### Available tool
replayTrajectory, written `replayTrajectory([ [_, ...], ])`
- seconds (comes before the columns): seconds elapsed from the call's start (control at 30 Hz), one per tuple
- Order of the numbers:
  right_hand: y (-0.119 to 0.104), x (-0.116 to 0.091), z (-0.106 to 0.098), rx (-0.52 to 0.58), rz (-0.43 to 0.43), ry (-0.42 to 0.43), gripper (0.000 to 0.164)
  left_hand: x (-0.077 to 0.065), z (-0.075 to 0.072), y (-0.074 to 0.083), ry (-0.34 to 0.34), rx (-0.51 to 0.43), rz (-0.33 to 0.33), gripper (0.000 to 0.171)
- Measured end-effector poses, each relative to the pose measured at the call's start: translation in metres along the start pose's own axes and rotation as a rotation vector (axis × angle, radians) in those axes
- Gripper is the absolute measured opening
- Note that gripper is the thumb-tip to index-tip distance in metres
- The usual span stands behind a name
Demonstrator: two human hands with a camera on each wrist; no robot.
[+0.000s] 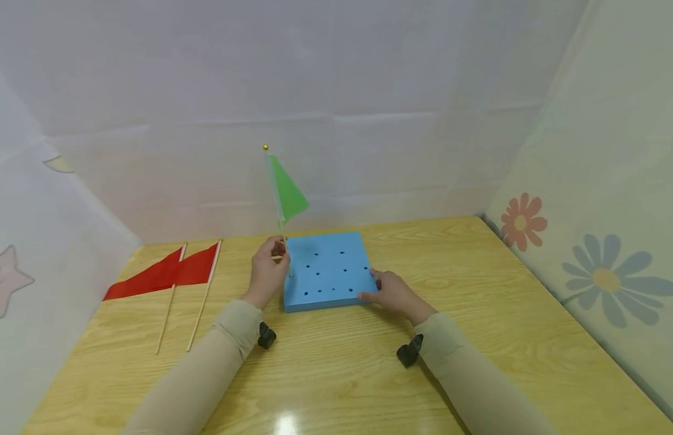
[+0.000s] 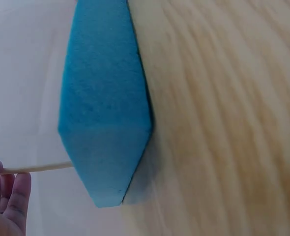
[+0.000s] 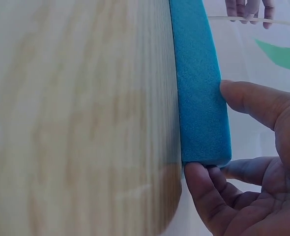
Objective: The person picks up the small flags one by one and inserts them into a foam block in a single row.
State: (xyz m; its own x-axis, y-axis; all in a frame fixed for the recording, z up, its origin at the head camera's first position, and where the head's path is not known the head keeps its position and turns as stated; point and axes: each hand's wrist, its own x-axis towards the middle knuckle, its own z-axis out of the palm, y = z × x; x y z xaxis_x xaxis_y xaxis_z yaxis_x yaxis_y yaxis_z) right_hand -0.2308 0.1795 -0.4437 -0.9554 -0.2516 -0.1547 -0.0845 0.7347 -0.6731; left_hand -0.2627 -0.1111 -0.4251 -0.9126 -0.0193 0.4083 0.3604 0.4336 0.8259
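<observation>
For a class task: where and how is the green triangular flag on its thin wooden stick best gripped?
Probably the bare stick below the green triangle, pinched from the left, as the left hand does: it stands nearly upright, the triangle spreading right.

A draped booth set round a table, apparently for recording; whether a home or a lab lies outside cannot be told. Beyond the left hand's grip on the stick hangs a pale, creased sheet. Well left of that grip, another panel bears a star; well right, a third carries printed flowers. Just below the grip, a small black camera sits at the wrist.
</observation>
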Motion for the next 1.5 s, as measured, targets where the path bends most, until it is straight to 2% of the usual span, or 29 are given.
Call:
replayTrajectory([
  [0.17, -0.001, -0.002, 0.0, -0.01, 0.007, 0.0, 0.084, 0.0, 0.002, -0.006, 0.0, 0.01, 0.013, 0.03],
  [0.47, 0.0, 0.0, 0.0, -0.007, 0.003, 0.004, 0.083, -0.001, 0.003, -0.008, -0.029, 0.001, -0.022, 0.029],
  [0.77, 0.0, -0.002, -0.001, -0.002, -0.002, 0.004, 0.084, 0.0, 0.004, -0.008, -0.082, 0.062, -0.047, 0.027],
  [1.1, -0.003, -0.003, -0.002, 0.008, 0.003, -0.002, 0.083, -0.002, 0.001, -0.008, -0.101, 0.032, -0.045, 0.022],
  [1.2, -0.003, -0.003, -0.001, 0.013, 0.006, -0.003, 0.083, -0.003, -0.001, -0.008, -0.126, 0.029, -0.072, 0.024],
  [1.33, -0.002, -0.002, 0.0, 0.029, 0.007, -0.007, 0.083, -0.004, -0.003, -0.01, -0.18, 0.025, -0.143, 0.032],
  [1.5, 0.001, -0.003, 0.0, 0.027, 0.005, 0.005, 0.083, -0.006, -0.005, -0.011, -0.201, 0.031, -0.168, 0.038],
])
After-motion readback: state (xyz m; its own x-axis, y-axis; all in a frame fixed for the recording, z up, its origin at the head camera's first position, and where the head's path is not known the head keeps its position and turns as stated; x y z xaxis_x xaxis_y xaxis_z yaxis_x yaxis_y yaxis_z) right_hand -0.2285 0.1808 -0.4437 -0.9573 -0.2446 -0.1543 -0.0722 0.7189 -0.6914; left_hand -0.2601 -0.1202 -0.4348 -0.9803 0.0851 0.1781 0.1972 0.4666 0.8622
